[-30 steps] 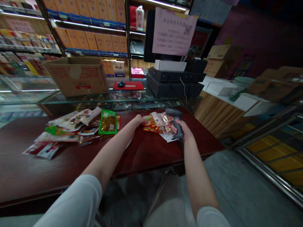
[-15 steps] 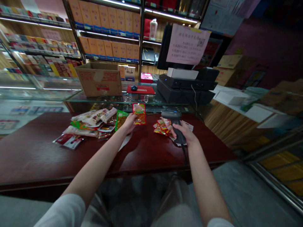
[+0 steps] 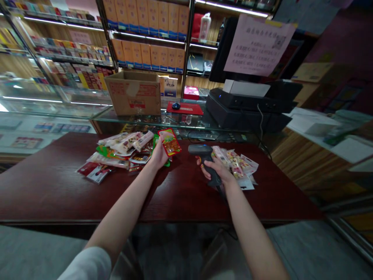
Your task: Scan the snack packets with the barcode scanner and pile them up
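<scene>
My left hand (image 3: 159,154) is closed on the edge of a red-bordered snack packet (image 3: 170,142), held tilted just right of a heap of packaged snacks (image 3: 125,144). A green packet (image 3: 167,162) shows partly behind that hand. My right hand (image 3: 217,169) is wrapped round the grip of a dark barcode scanner (image 3: 201,149), whose head points left toward the packet with a gap between. Its cable runs down below the hand. Against the right hand's far side lies a second pile of light-coloured snack packets (image 3: 237,165), partly covered by the hand.
The dark red table (image 3: 180,202) meets a glass counter (image 3: 101,114) at its far edge. On the counter stand an open cardboard box (image 3: 135,95), a mouse (image 3: 176,105) on a red mat, and a black register (image 3: 247,112) below a monitor. Stocked shelves rise behind.
The view has shifted right. The packet in my left hand has tilted. My right hand has turned the scanner more to the left; the red-yellow packets beside it no longer show, and the light-coloured pile does.
</scene>
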A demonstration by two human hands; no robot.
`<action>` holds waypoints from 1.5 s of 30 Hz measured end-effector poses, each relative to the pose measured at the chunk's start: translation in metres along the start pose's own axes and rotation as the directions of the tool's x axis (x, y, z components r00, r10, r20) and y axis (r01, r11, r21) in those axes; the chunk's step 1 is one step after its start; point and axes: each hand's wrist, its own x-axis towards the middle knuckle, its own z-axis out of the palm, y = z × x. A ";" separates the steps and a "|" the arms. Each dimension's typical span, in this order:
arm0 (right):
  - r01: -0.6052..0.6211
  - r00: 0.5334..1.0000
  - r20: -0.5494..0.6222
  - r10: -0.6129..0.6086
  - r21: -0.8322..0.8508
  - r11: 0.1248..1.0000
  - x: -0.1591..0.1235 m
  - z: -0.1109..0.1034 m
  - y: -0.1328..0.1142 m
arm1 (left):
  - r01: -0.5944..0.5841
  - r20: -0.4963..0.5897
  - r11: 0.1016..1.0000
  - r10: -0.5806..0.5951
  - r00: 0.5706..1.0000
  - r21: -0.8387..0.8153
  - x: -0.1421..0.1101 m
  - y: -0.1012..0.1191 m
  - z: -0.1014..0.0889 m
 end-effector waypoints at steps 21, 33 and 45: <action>0.148 0.962 -0.232 -0.145 -0.004 0.989 -0.014 -0.008 -0.011 | 0.186 0.043 -0.325 0.584 0.810 0.927 -0.031 0.039 -0.016; 0.164 0.881 -0.440 -0.176 -0.065 0.984 -0.043 -0.068 -0.043 | -0.073 0.247 -0.677 0.164 0.955 0.733 -0.029 -0.001 -0.024; 0.347 0.852 -0.461 -0.248 0.142 0.927 -0.073 -0.128 -0.040 | -0.194 0.187 -0.099 -0.082 0.979 0.976 0.008 -0.096 0.112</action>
